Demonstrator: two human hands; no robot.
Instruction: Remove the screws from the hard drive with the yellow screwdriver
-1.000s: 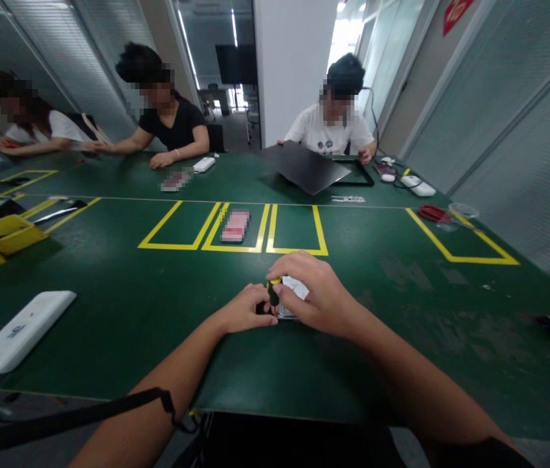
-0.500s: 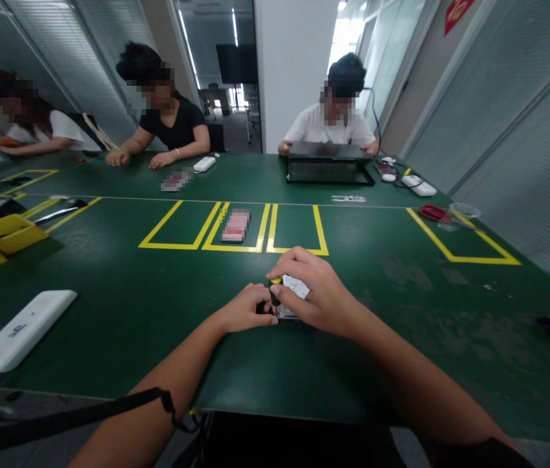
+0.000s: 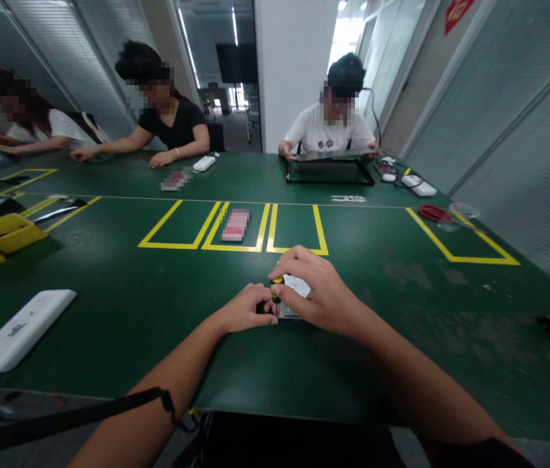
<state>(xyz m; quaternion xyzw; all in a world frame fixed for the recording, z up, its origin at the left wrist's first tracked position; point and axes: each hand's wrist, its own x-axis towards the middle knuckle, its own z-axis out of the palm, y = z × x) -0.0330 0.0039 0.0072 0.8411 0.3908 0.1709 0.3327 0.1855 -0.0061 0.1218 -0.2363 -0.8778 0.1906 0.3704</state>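
Low on the green table in front of me lies a hard drive, silver with a white label, partly covered by my hands. The fingers of my right hand are closed around a short yellow-and-black screwdriver, held upright over the drive's left side. The lower end of the screwdriver is down at the drive, too small to make out clearly. Gripping the drive's left edge, my left hand has its thumb near the front corner and its fingers behind the screwdriver.
A white power bank-like device lies at left, near yellow bins. Beyond my hands are yellow tape outlines and a phone. Red-handled pliers or scissors lie right. Across the table, a person holds a dark panel above a black frame.
The screwdriver's handle has turned a little in my right hand; both hands keep their places. Across the table, the dark panel is tilted lower, and a co-worker's arm has reached further left.
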